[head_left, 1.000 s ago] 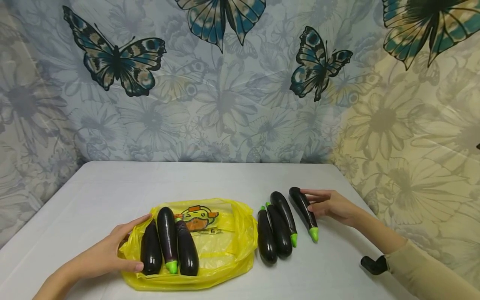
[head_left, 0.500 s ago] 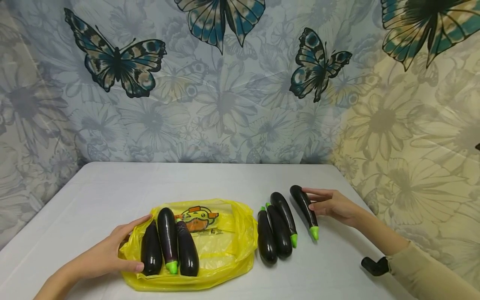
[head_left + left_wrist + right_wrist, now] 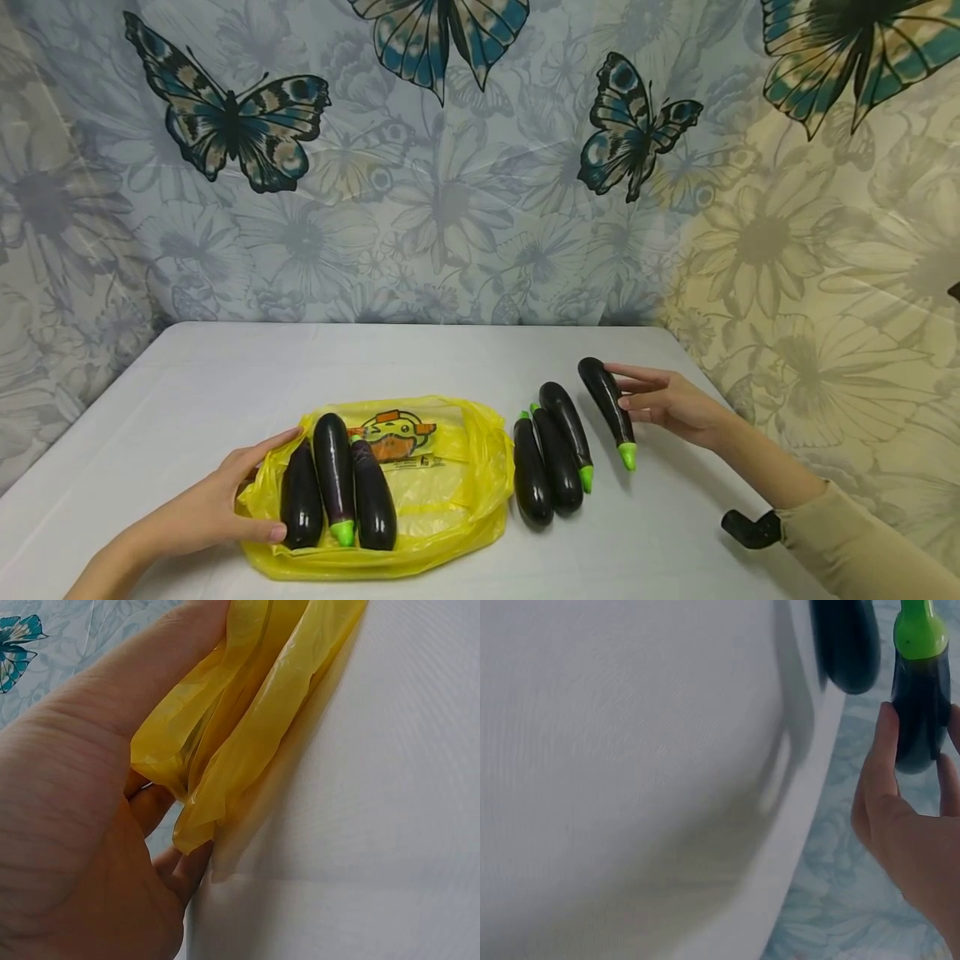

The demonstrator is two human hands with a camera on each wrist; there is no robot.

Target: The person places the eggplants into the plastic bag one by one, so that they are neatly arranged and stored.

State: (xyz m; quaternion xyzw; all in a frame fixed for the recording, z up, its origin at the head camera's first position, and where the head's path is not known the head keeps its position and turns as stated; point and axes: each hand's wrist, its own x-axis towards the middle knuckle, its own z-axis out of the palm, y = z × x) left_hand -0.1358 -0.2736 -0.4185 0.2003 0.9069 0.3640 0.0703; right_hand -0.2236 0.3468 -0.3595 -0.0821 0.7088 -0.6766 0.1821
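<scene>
A butterfly-and-flower patterned backdrop (image 3: pixel 450 250) is hanging behind the white bench (image 3: pixel 450 354). On the bench a yellow plastic bag (image 3: pixel 442 504) is spreading out, its duck print (image 3: pixel 393 429) facing upward. The left hand (image 3: pixel 228 504) is gripping the bag's left edge, thumb above, fingers wrapping beneath. The right hand (image 3: pixel 678 408), coming from a beige sleeve (image 3: pixel 862 550), is pinching the rightmost eggplant (image 3: pixel 609 402) between thumb and fingers, that eggplant pointing its green tip (image 3: pixel 627 456) toward the near side. Three eggplants (image 3: pixel 333 467) are lying side by side on the bag's left part; three others (image 3: pixel 557 462) are lying in a row between the bag and the held one. A small black fitting (image 3: pixel 750 530) is jutting from the right cuff.
</scene>
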